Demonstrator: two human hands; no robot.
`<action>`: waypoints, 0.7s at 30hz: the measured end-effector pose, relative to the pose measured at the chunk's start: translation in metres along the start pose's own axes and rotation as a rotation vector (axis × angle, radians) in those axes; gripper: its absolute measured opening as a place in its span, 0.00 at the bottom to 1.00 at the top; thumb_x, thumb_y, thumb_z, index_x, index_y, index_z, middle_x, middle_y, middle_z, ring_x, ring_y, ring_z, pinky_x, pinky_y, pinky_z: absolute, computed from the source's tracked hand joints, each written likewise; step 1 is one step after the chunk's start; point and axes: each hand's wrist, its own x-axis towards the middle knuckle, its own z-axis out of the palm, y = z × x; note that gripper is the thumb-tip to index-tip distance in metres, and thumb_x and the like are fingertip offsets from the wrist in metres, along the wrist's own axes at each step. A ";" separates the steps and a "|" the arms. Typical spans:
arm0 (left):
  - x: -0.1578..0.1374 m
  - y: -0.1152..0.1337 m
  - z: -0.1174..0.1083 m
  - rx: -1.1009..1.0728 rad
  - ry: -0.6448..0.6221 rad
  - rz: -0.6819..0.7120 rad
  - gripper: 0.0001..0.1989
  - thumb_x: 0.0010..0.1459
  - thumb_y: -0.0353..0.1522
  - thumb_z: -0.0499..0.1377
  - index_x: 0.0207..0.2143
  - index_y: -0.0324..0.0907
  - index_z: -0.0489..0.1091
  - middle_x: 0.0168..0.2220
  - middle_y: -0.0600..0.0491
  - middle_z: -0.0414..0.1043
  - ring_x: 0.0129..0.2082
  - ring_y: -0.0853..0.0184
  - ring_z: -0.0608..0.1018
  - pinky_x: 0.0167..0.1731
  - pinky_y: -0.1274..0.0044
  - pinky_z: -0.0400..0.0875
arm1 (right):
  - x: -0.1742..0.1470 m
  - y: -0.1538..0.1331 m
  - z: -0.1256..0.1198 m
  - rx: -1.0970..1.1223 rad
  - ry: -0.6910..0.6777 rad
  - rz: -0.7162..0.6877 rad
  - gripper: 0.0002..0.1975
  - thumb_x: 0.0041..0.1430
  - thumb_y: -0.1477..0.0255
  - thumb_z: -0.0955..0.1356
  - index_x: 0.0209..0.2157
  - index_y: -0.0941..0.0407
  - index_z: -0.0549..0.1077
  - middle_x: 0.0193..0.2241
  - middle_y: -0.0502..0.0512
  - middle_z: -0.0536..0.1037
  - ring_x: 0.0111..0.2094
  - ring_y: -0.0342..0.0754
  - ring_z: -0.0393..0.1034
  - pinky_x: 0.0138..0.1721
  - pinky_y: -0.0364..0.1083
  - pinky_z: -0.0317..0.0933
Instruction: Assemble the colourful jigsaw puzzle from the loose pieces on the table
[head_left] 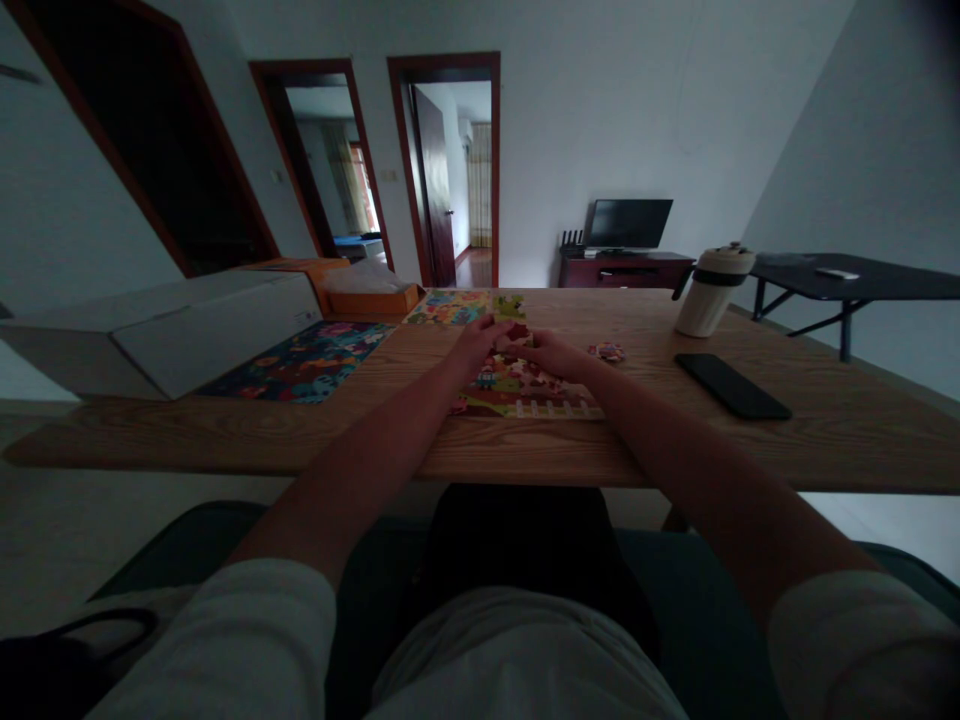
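Observation:
A partly assembled jigsaw puzzle (pixel 491 405) with a brown and green picture and a white fence lies in front of me near the table's edge. Loose pieces (pixel 541 378) are heaped on its right part, below my right hand. My left hand (pixel 480 342) is over the puzzle's far side, its fingers bent around a small reddish puzzle piece (pixel 519 332). From the right, my right hand (pixel 553 354) meets the same piece with closed fingers. The fingertips are small and dim here. A little pile of colourful pieces (pixel 607 352) sits right of my right hand.
Left on the wooden table (pixel 375 440) are a dark blue picture puzzle (pixel 307 365), a white box (pixel 217 320) and an orange tissue box (pixel 375 298). A bright puzzle (pixel 450 306) lies farther back. A black phone (pixel 731 385) and a cream tumbler (pixel 712 290) are at right.

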 end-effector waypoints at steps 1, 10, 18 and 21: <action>0.002 0.000 -0.002 -0.001 0.015 -0.003 0.06 0.56 0.33 0.65 0.34 0.40 0.74 0.34 0.50 0.80 0.31 0.66 0.80 0.32 0.75 0.74 | 0.001 0.001 -0.001 -0.014 -0.016 -0.019 0.12 0.60 0.61 0.72 0.41 0.54 0.81 0.38 0.54 0.83 0.36 0.48 0.75 0.42 0.46 0.69; 0.008 0.008 -0.011 0.127 0.158 0.085 0.07 0.53 0.33 0.66 0.34 0.40 0.73 0.33 0.52 0.77 0.29 0.68 0.77 0.33 0.76 0.72 | 0.000 -0.003 -0.006 -0.090 -0.125 -0.013 0.14 0.58 0.59 0.73 0.40 0.53 0.82 0.36 0.53 0.83 0.32 0.46 0.74 0.37 0.44 0.67; 0.001 0.000 -0.009 0.152 -0.052 -0.110 0.10 0.53 0.30 0.63 0.40 0.44 0.73 0.34 0.51 0.78 0.27 0.69 0.78 0.25 0.79 0.68 | 0.000 -0.006 -0.020 -0.062 0.158 0.040 0.20 0.62 0.52 0.68 0.37 0.56 0.80 0.23 0.52 0.78 0.19 0.42 0.63 0.20 0.42 0.57; 0.002 -0.004 -0.007 0.063 -0.124 -0.142 0.10 0.53 0.30 0.63 0.39 0.42 0.74 0.37 0.50 0.79 0.27 0.68 0.78 0.27 0.78 0.70 | 0.004 -0.001 -0.017 -0.131 0.175 0.015 0.20 0.61 0.53 0.70 0.42 0.55 0.80 0.27 0.52 0.80 0.21 0.43 0.66 0.22 0.42 0.61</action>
